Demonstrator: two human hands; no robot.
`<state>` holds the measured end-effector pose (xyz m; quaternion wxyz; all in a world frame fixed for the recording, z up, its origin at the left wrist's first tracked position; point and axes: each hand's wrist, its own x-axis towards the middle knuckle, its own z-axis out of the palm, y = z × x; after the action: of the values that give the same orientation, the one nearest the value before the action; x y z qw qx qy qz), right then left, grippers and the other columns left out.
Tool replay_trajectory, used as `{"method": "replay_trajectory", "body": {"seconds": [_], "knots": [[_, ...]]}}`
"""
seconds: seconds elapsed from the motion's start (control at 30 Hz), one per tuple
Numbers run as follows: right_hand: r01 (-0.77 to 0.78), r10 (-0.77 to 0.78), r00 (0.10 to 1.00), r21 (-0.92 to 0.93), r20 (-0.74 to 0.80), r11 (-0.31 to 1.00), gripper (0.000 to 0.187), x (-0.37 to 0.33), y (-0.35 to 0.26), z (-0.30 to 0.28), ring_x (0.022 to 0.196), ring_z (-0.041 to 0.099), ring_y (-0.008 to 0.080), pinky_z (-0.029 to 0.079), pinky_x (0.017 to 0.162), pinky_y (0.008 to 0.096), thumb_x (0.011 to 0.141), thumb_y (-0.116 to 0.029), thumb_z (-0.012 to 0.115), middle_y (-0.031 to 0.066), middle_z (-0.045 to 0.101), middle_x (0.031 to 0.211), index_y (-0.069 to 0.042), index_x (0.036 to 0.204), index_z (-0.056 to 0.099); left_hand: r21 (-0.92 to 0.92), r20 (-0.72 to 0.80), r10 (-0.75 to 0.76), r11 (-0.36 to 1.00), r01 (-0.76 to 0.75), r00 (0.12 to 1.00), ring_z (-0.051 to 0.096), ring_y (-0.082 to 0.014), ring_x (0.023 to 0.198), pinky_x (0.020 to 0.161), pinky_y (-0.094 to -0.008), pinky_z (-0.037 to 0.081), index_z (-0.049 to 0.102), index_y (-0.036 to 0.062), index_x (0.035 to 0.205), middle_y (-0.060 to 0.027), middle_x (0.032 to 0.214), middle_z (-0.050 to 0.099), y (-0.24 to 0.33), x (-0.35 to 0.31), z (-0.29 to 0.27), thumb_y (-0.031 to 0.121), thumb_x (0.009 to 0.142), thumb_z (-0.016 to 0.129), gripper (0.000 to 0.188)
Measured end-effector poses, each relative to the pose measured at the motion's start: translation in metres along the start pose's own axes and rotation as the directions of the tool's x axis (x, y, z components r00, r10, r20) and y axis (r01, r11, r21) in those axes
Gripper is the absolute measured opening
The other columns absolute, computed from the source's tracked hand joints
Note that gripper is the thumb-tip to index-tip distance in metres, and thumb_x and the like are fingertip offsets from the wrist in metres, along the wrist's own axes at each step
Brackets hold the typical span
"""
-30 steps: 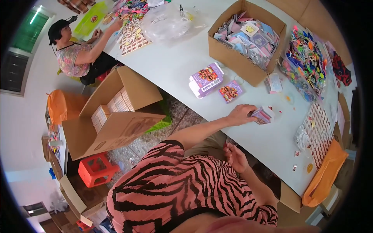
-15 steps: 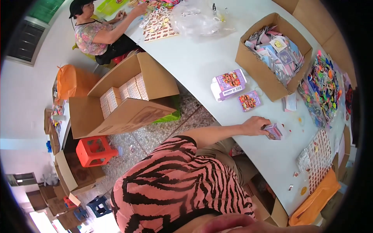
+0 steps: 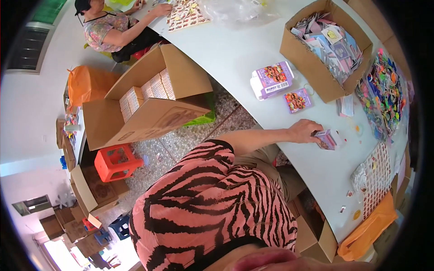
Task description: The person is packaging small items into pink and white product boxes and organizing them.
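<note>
The small purple box lay on the white tabletop, below the flat purple packets. The left hand rested against its left end, fingers curled narrow around it. The right hand was out of view. To work it well, the box probably needed pressing flat and steady against the tabletop, clear of the loose stickers nearby.

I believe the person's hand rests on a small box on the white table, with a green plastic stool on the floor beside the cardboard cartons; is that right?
Not quite: the plastic stool is red-orange, not green, as the head view shows. The hand does rest on the small box on the white table.
</note>
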<state>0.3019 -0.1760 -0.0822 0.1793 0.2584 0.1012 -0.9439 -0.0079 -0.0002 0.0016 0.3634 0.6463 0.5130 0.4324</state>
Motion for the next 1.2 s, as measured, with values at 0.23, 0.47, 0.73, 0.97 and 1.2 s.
{"method": "replay_trajectory", "body": {"seconds": [0.23,0.47,0.73,0.97,1.2], "knots": [[0.169,-0.156,0.969,0.050,-0.193,0.984,0.054,-0.008,0.021,0.009,0.098,0.057,0.0170,0.049,0.084,0.0336,0.090,-0.040,0.059,0.0082,0.060,0.111,-0.005,0.129,0.046,-0.021,0.011,0.000,1.000,0.000,1.000,0.062,-0.0296,0.073,0.066,-0.0364,0.050,0.064,0.0052,0.095,-0.0144,0.084,0.064,-0.001,0.001,0.000,0.025,0.072,0.074,0.032],[0.425,-0.394,0.889,0.096,-0.234,0.900,0.053,-0.019,-0.013,0.068,0.096,0.058,0.0166,0.049,0.085,0.0326,0.090,-0.036,0.060,0.0087,0.060,0.110,-0.005,0.130,0.045,-0.011,-0.054,0.046,0.999,-0.047,0.997,0.066,-0.0228,0.078,0.071,-0.0322,0.053,0.063,0.0014,0.101,-0.0130,0.092,0.067,-0.003,-0.002,0.003,0.013,0.074,0.074,0.032],[0.598,-0.682,0.731,-0.462,-0.021,0.655,0.048,-0.078,-0.149,0.186,0.091,0.061,0.0196,0.049,0.084,0.0324,0.087,-0.027,0.064,0.0135,0.062,0.105,-0.001,0.124,0.049,0.029,-0.123,0.024,0.999,-0.021,0.992,0.066,-0.0231,0.078,0.069,-0.0313,0.054,0.063,0.0002,0.101,-0.0144,0.090,0.066,-0.002,-0.005,0.000,0.012,0.073,0.076,0.033],[0.355,-0.882,0.454,-0.934,0.129,0.047,0.024,-0.107,-0.274,0.222,0.085,0.057,0.0133,0.046,0.078,0.0264,0.091,-0.019,0.059,0.0063,0.061,0.094,0.001,0.105,0.059,0.015,-0.097,0.078,0.997,-0.077,0.992,0.065,-0.0253,0.071,0.066,-0.0330,0.053,0.062,0.0006,0.099,-0.0141,0.087,0.065,-0.004,0.002,0.006,0.011,0.073,0.074,0.031],[0.320,-0.956,0.189,-0.935,0.225,-0.157,0.023,-0.068,-0.407,0.226,0.079,0.056,0.0076,0.047,0.073,0.0238,0.091,-0.015,0.058,0.0022,0.063,0.089,0.000,0.109,0.061,-0.008,-0.113,0.016,1.000,-0.017,0.993,0.067,-0.0226,0.077,0.070,-0.0310,0.054,0.063,-0.0006,0.098,-0.0135,0.088,0.068,-0.002,0.001,-0.001,0.010,0.074,0.075,0.029]]}}
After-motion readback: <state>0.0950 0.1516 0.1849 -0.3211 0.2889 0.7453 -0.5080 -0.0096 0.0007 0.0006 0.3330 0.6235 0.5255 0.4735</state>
